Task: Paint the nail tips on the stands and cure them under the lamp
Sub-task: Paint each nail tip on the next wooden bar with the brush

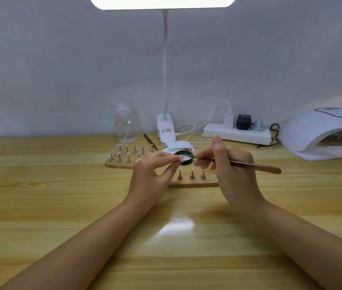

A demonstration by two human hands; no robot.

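Observation:
My left hand pinches a small stand with a clear nail tip between thumb and fingers, lifted above the near wooden board. My right hand grips a long brown brush; its tip points left and reaches the nail tip, over a black-rimmed gel pot. Three metal stands with nail tips remain on the near board. A second board behind it on the left holds several more stands. The white curing lamp sits at the far right.
A white desk lamp is clipped at the back centre, lit overhead. A clear bottle stands left of it. A power strip with plugs and cables lies against the wall. Another brush lies behind the boards.

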